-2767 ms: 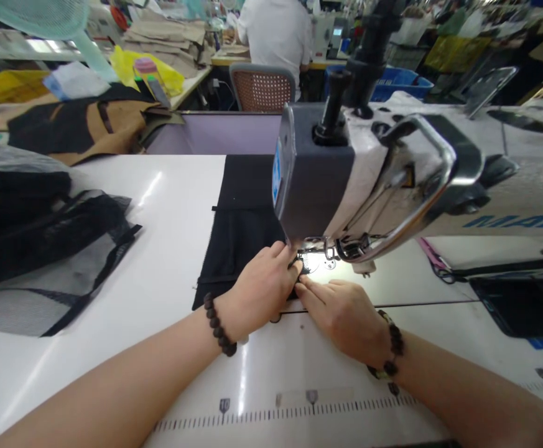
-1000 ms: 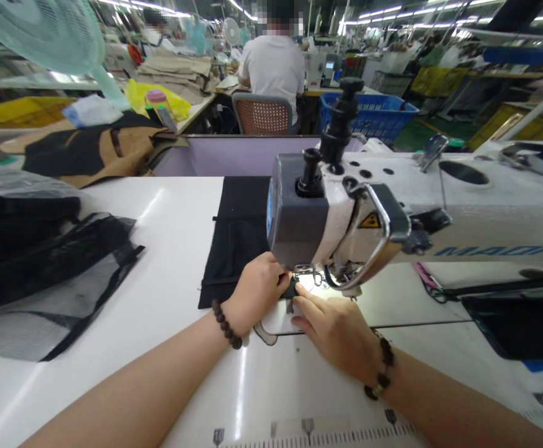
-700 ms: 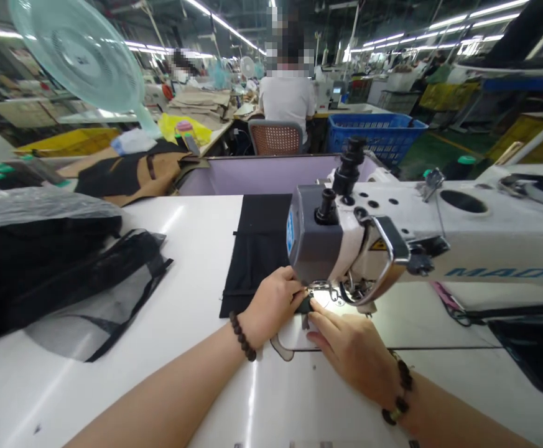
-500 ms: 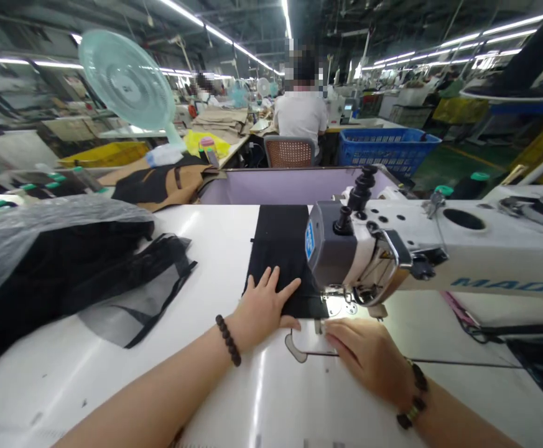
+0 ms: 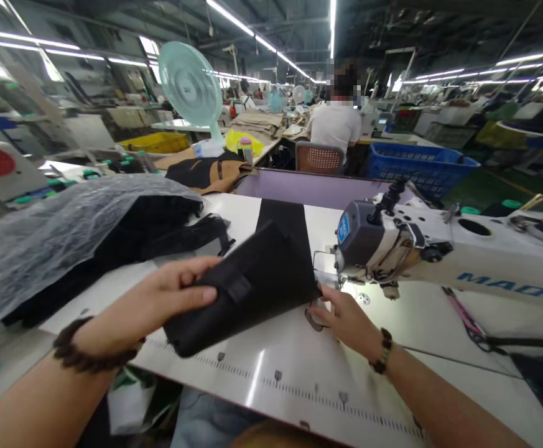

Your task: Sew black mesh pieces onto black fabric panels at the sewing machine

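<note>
A black fabric piece (image 5: 252, 280) is lifted off the white sewing table (image 5: 271, 361), its near part tilted up and its far part lying flat behind. My left hand (image 5: 178, 289) grips its left edge, thumb on top beside a small black tab. Pinched at its right corner is my right hand (image 5: 346, 311), just in front of the needle area. The sewing machine head (image 5: 369, 242) stands right of the fabric, its lamp lighting the plate.
Plastic sheeting (image 5: 94, 218) and black cloth (image 5: 140, 236) lie on the left. Pink-handled snips (image 5: 462, 317) rest at right. Behind the table are a fan (image 5: 190, 87), a blue basket (image 5: 415, 165) and a seated person (image 5: 334, 124).
The fabric has come away from the needle area and its near part is raised to the left. Both hands, earlier on the table, now grip it; the view has shifted left.
</note>
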